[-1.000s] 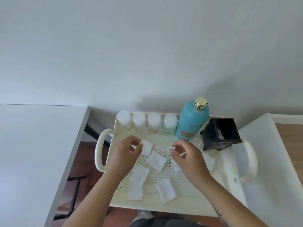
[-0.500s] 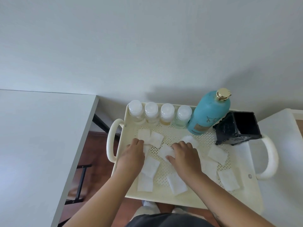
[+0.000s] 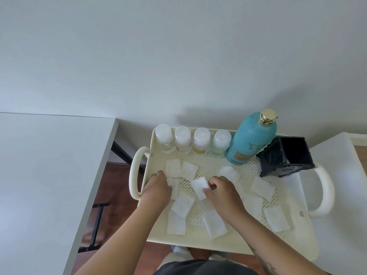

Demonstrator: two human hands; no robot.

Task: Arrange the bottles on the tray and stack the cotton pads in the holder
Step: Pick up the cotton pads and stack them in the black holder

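A cream perforated tray [image 3: 234, 242] with two loop handles carries everything. Along its far edge stand several small clear bottles with white caps [image 3: 201, 140] and a tall teal bottle with a gold cap [image 3: 251, 142]. A black square holder [image 3: 286, 155] stands open-topped at the far right. White cotton pads [image 3: 182, 204] lie scattered over the tray floor. My right hand [image 3: 222, 192] pinches one cotton pad [image 3: 199, 186] at the tray's middle. My left hand [image 3: 157, 188] rests fingers-down on pads near the left rim; whether it grips one is hidden.
A white table [image 3: 45, 175] lies to the left, with a gap showing wooden floor [image 3: 111, 187] between it and the tray. Another white surface [image 3: 341, 195] adjoins the tray on the right. A plain wall rises behind.
The view shifted so the tray sits further right. My right hand, flat on the pads half a second ago, now pinches one pad. My left hand moved down onto the pads at the left.
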